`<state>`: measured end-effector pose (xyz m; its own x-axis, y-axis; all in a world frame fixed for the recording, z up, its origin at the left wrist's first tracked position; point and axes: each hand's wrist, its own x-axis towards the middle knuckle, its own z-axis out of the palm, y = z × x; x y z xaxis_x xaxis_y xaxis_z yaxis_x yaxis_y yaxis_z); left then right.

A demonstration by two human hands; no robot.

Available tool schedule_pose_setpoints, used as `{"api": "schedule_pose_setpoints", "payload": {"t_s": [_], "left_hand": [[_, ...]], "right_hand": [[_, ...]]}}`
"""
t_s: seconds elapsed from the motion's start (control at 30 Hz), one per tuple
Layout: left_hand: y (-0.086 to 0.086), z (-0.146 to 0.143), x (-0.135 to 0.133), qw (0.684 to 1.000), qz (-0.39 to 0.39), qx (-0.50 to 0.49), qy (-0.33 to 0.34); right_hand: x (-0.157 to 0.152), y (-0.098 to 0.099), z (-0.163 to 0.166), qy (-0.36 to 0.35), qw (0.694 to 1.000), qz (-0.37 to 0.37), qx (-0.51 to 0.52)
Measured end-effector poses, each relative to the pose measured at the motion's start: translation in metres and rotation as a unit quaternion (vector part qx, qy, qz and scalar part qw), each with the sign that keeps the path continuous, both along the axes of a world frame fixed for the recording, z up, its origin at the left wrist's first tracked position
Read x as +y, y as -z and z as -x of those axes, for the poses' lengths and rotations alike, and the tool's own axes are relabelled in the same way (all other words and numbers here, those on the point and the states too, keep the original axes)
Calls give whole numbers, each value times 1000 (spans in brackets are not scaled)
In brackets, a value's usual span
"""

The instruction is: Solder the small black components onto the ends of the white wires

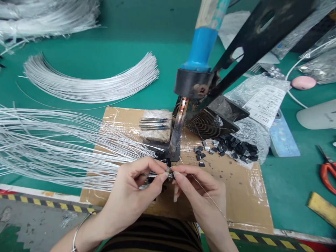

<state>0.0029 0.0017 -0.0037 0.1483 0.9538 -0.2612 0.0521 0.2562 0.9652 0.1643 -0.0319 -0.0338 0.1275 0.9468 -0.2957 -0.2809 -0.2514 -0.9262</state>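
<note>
My left hand (139, 189) is closed, thumb and forefinger pinched on a small piece mostly hidden by the fingertips. Against it, my right hand (201, 192) is closed too, its fingertips meeting the left ones at the same tiny dark part. A thin solder wire (207, 193) runs through my right hand, its upper end poking out above the forefinger. Just above the fingertips is the tip of a soldering iron (177, 134), clamped pointing down in a black stand (236, 59). White wires (112, 154) fan out leftward, their ends by small black connectors near my left hand.
A cardboard sheet (244, 196) covers the green bench (126, 21). Behind the iron sits a small fan (207, 122); loose black connectors (236, 145) lie at right. A bundle of wires (91, 87), a sponge block (154, 134) and red-handled scissors (327, 175) lie around.
</note>
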Motion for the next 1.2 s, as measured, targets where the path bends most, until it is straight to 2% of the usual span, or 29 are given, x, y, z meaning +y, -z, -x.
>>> {"api": "schedule_pose_setpoints", "payload": {"t_s": [0.23, 0.47, 0.6, 0.73, 0.87, 0.97, 1.03, 1.2], "left_hand": [[1, -3, -1, 1000, -6, 15, -13], [-1, -8, 5, 999, 9, 40, -29], [-1, -10, 7, 997, 8, 60, -36], [2, -11, 8, 997, -10, 58, -50], [0, -13, 12, 997, -9, 57, -60], [-4, -14, 16, 997, 1, 51, -61], [-8, -15, 19, 997, 11, 46, -59], [-10, -17, 24, 997, 19, 46, -59]], "right_hand": [[-2, 0, 1, -1, 1000, -12, -22], [-9, 1, -5, -17, 978, -82, -191], [-12, -7, -2, -2, 977, -42, -209], [-10, -15, -4, 3, 970, -34, -239], [-5, -12, -15, -45, 954, -95, -282], [-2, -9, -18, -44, 946, -147, -287], [-1, -9, -16, -32, 949, -156, -273], [-1, -14, -7, 7, 967, -109, -230]]}}
